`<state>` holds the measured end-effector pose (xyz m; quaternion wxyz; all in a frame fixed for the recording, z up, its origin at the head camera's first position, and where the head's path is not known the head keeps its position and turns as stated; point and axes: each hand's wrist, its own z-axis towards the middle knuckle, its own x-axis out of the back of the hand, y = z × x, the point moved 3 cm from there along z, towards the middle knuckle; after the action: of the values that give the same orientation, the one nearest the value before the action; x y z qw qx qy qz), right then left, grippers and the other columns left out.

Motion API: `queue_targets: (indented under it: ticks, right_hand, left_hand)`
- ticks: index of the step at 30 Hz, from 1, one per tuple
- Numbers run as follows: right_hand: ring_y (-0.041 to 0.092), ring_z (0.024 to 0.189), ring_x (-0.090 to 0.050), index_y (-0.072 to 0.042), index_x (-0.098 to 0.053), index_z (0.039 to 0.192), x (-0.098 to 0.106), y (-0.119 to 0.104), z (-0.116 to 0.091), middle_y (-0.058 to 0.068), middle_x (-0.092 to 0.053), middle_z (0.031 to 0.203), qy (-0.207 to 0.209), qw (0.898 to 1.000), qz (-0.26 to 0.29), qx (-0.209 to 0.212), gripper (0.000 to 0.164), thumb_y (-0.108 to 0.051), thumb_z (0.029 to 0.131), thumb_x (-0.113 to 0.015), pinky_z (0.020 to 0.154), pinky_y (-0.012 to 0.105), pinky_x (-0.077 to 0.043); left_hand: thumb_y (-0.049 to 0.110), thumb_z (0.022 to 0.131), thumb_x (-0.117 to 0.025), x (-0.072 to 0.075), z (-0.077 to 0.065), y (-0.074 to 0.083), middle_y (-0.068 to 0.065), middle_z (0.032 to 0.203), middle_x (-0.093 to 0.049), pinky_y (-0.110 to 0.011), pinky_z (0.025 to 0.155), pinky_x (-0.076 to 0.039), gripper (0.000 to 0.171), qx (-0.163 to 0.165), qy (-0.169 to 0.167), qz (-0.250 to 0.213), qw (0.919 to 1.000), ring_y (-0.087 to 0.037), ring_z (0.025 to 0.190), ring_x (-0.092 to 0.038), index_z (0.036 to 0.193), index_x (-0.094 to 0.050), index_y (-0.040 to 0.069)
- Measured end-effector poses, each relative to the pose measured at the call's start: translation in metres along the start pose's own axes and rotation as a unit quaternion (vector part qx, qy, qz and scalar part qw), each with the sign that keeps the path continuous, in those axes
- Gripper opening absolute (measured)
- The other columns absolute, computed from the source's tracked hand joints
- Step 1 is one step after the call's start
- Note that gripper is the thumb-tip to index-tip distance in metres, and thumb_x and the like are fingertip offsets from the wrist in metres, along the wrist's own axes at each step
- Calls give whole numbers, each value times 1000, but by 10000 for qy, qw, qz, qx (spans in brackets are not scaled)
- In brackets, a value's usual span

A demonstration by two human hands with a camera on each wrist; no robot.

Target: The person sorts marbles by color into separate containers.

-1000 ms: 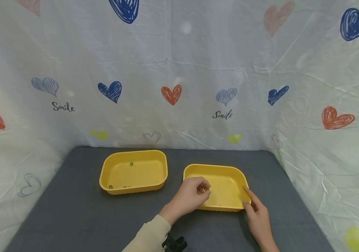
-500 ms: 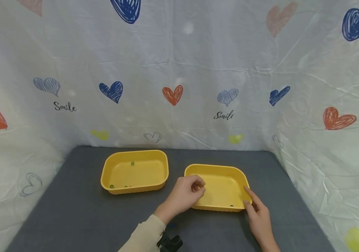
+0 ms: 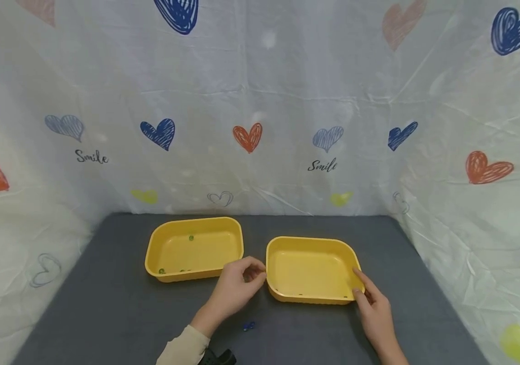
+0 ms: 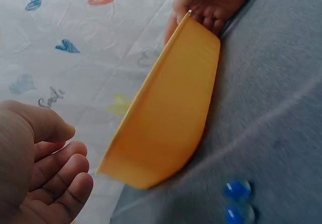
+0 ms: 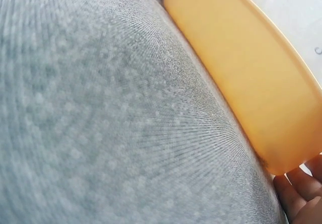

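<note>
Two yellow trays rest on the dark grey cloth. My right hand [image 3: 374, 312] grips the right corner of the right tray [image 3: 314, 268], thumb at the near side and fingers along the end wall. My left hand [image 3: 236, 285] hovers just off that tray's left end, its fingers loosely bent; in the left wrist view nothing shows between thumb and fingers [image 4: 73, 163]. Two blue-and-clear marbles [image 4: 238, 190] lie on the cloth in front of the trays. Small dark specks, mostly hidden by the near rim, show inside the right tray.
The left tray [image 3: 210, 246] stands behind the left hand, holding a few small green marbles [image 3: 191, 238]. A white curtain [image 3: 283, 101] printed with hearts hangs behind and beside the cloth-covered table [image 3: 105, 314].
My left hand has moved left, from above the right tray to beyond its left end. The blue marbles on the cloth have come into view. The right hand keeps its grip.
</note>
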<state>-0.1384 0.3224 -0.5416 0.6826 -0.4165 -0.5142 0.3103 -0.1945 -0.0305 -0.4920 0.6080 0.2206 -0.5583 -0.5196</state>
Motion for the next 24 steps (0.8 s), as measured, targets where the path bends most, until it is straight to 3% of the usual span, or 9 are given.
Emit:
queue_targets:
  ticks: [8,15,21,24]
  right_hand:
    - [36,152,-45,-13,-52,164,2,-1,-1,19,-44,169,35,9999,156,-17,48,-15,116,-54,95,0,-41]
    - [38,152,-47,-13,-53,163,1,-1,-1,20,-45,168,37,9999,128,36,47,-14,116,-54,95,1,-42]
    - [35,152,-47,-14,-54,162,0,1,-1,18,-46,167,39,9999,156,42,46,-14,116,-55,96,1,-41]
    - [36,152,-46,-12,-54,162,0,1,-2,21,-45,167,-4,9997,243,48,47,-13,116,-55,95,1,-42]
  left_hand:
    - [12,100,-80,9,-40,-21,13,88,-71,-28,69,-57,5,444,-236,69,9987,-8,77,-65,105,-80,12]
    - [8,100,-80,12,-71,-32,10,80,-68,-27,58,-53,6,532,-428,-46,9977,-7,65,-59,103,-80,14]
    - [13,101,-80,15,-85,-42,10,90,-71,-28,58,-53,5,673,-647,-221,9954,-7,68,-60,107,-79,14]
    - [15,101,-81,13,-89,-48,10,93,-71,-27,60,-53,6,586,-740,-259,9952,-7,71,-61,107,-79,16]
